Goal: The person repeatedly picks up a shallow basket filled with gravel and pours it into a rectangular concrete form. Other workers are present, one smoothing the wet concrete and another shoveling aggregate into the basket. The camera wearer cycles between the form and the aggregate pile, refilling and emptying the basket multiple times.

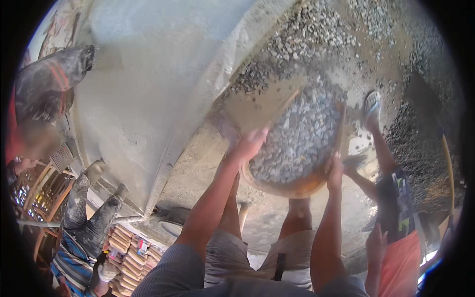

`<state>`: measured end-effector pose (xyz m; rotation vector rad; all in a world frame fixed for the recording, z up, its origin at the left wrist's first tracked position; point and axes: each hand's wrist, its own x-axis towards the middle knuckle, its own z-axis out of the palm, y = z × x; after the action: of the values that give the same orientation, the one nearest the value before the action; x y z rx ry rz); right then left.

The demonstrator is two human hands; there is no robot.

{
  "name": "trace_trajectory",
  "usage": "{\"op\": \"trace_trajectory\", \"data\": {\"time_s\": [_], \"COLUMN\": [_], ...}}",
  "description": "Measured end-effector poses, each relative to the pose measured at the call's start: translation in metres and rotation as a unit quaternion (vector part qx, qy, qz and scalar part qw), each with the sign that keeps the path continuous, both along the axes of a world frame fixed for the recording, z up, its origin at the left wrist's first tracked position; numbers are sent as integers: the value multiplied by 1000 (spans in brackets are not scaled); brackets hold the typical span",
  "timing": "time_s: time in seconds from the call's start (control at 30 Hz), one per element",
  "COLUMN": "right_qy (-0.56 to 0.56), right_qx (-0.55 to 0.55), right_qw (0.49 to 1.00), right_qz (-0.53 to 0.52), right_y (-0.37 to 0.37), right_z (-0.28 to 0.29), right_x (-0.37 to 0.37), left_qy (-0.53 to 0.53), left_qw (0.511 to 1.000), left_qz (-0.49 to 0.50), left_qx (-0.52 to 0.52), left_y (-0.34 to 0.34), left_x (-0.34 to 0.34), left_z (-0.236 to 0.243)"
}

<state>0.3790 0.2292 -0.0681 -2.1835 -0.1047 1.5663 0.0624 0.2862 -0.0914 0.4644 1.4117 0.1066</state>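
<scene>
A wide, shallow pan (292, 187) with an orange-brown rim is filled with grey gravel (302, 133). It is in front of me, just beyond my knees. My left hand (252, 144) is closed on the pan's left edge, arm stretched forward. Lower on the opposite side, my right hand (335, 171) grips the right edge near the rounded near end. The pan hides most of the ground beneath it, and its far end blends into loose gravel.
Left lies a smooth grey concrete surface (148, 74) with a raised edge (198, 99). Gravel (316, 34) covers the far ground. A person in red shorts (401, 262) stands close right, near a shovel (448, 168). Two people are at left, near stacked tan packages (131, 260).
</scene>
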Motion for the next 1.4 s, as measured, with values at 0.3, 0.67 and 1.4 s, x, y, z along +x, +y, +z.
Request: {"op": "trace_trajectory", "data": {"time_s": [0.3, 0.67, 1.4], "right_qy": [39, 50, 52], "right_qx": [128, 256, 135], "right_qw": [987, 881, 863], "right_qz": [86, 395, 484], "right_y": [185, 508, 470], "right_z": [269, 169, 220], "right_x": [-75, -312, -371], "left_qy": [-261, -75, -255], "left_qw": [883, 851, 700], "left_qz": [389, 494, 662], "left_qx": [34, 160, 87], "left_y": [94, 302, 151], "left_x": [-119, -303, -286], "left_z": [206, 126, 99]}}
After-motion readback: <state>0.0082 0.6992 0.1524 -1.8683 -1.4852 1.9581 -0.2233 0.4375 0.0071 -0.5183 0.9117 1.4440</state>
